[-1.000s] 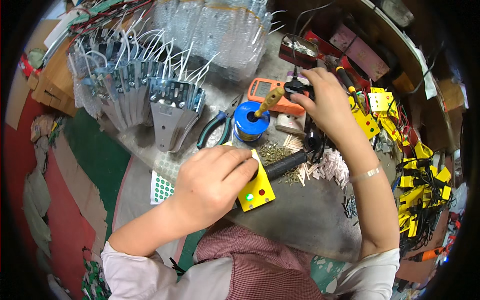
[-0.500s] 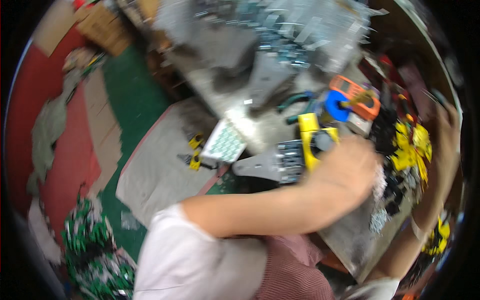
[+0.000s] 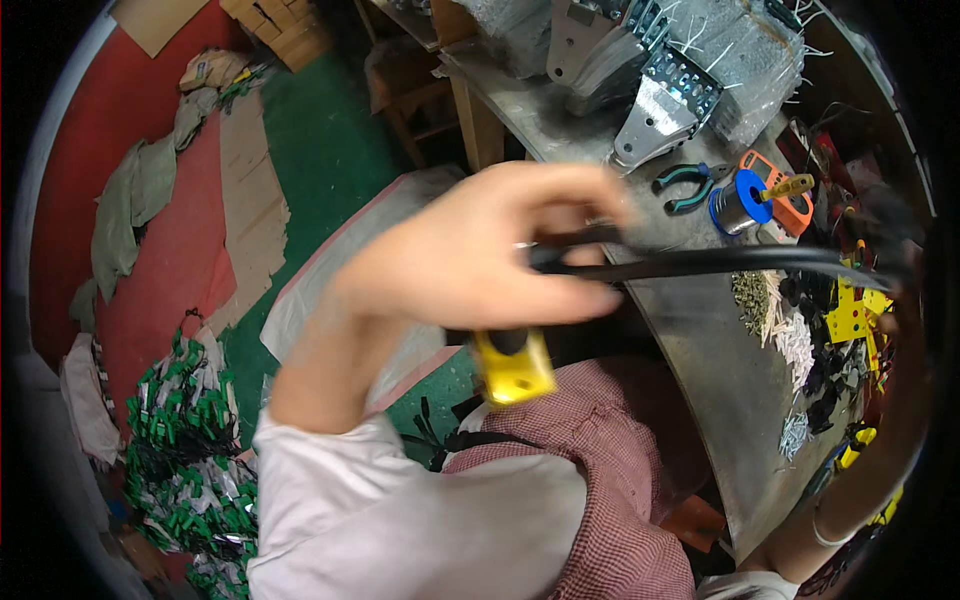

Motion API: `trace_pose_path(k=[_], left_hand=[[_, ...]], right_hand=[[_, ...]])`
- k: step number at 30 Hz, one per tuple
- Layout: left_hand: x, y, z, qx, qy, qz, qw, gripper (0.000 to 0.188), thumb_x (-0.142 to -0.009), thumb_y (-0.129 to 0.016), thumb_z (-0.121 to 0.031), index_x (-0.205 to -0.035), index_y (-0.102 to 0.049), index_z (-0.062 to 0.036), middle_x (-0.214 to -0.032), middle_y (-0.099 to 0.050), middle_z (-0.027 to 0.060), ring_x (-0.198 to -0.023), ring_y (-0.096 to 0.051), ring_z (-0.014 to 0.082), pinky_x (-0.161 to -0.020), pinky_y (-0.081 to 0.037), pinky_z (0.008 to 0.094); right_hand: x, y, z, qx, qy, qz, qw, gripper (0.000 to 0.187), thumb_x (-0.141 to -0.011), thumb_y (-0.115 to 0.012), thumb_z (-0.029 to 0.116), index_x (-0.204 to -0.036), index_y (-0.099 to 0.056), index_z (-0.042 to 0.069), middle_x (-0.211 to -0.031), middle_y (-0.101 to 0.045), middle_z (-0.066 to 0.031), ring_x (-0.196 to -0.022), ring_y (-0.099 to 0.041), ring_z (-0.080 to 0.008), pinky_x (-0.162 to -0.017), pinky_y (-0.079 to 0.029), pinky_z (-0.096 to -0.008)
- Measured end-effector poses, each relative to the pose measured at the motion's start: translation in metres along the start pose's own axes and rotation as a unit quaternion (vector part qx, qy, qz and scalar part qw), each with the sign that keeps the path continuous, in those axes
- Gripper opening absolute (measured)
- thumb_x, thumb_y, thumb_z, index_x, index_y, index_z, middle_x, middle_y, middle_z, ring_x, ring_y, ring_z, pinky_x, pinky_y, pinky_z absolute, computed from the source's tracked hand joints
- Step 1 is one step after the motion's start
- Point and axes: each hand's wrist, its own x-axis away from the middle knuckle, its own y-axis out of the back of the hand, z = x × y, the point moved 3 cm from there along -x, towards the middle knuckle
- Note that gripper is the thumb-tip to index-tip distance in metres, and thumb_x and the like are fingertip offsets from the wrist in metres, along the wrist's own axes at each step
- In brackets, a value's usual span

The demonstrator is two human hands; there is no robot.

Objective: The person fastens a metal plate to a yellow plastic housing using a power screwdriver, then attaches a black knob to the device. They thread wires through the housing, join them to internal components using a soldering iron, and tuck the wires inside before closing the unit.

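My left hand [image 3: 480,245] is raised in mid-air, its fingers curled round a black cable [image 3: 720,262]. The cable runs almost straight to the right, as far as my right hand [image 3: 903,310]. That hand is dark and smeared at the right rim, so its fingers and its hold on the cable cannot be made out. Just below my left hand shows a yellow piece [image 3: 522,375] with a dark round part. My hand hides its upper portion, and I cannot tell whether it hangs or rests on something.
On the metal table [image 3: 690,340] lie grey metal brackets with terminals [image 3: 665,110], green-handled pliers [image 3: 690,188], a blue solder spool [image 3: 742,203] and an orange meter [image 3: 793,208]. Small parts [image 3: 795,345] are heaped at the right. Green-and-black bundles [image 3: 180,440] lie at lower left.
My left hand has moved left and up, off the table's right side, drawing out the black cable. The view has shifted; my right hand stays at the right rim, somewhat lower.
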Motion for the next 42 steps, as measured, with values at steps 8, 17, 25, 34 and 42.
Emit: trace_pose_path(k=[8,17,25,34,42], left_hand=[[0.144,0.106,0.237,-0.171,0.224,-0.141,0.949,0.03,-0.068,-0.065,0.011,-0.093,-0.063,-0.0056,-0.086,-0.062,0.0015,-0.08,-0.058,0.0124,-0.075,-0.045,0.0268],[0.115,0.186,0.443,-0.529,0.343,-0.219,0.744,0.031,-0.078,-0.061,-0.002,-0.105,-0.069,-0.0139,-0.109,-0.062,0.0134,-0.106,-0.059,0.0314,-0.089,-0.051,0.0413],[0.148,0.207,0.574,-0.397,0.511,-0.315,0.695,0.052,-0.094,-0.044,-0.038,-0.128,-0.055,0.0,-0.134,-0.054,0.0222,-0.122,-0.053,0.0337,-0.104,-0.042,0.0439],[0.097,0.1,0.647,-0.069,0.395,-0.23,0.887,0.02,-0.076,-0.059,-0.01,-0.088,-0.073,-0.003,-0.079,-0.071,0.0104,-0.077,-0.067,0.0196,-0.073,-0.053,0.0313],[0.052,0.073,0.453,-0.192,0.061,-0.446,0.872,0.015,-0.086,-0.057,0.001,-0.096,-0.067,-0.0022,-0.089,-0.067,0.0109,-0.081,-0.063,0.0231,-0.075,-0.051,0.0328]], right_hand=[[0.024,-0.007,-0.098,-0.025,-0.132,-0.057,0.989,0.036,-0.102,-0.047,0.029,-0.124,-0.051,0.0,-0.104,-0.063,-0.01,-0.08,-0.061,-0.0092,-0.066,-0.049,-0.0204],[0.086,-0.008,-0.132,-0.002,-0.284,-0.153,0.947,0.023,-0.1,-0.051,0.021,-0.112,-0.054,0.002,-0.094,-0.064,-0.0057,-0.074,-0.061,-0.0081,-0.065,-0.048,-0.0203],[0.121,-0.039,-0.131,0.03,-0.36,-0.243,0.9,0.019,-0.093,-0.056,0.018,-0.102,-0.057,0.001,-0.085,-0.066,-0.0092,-0.07,-0.063,-0.0132,-0.064,-0.051,-0.0245],[-0.044,-0.114,-0.065,0.359,0.058,-0.038,0.931,0.023,-0.081,-0.07,0.006,-0.102,-0.062,0.001,-0.098,-0.065,-0.0121,-0.086,-0.065,-0.0262,-0.077,-0.051,-0.0323],[-0.139,-0.121,-0.105,0.541,0.279,-0.141,0.781,0.007,-0.076,-0.064,0.013,-0.077,-0.057,0.01,-0.082,-0.058,-0.0055,-0.084,-0.06,-0.0253,-0.067,-0.052,-0.0385]])
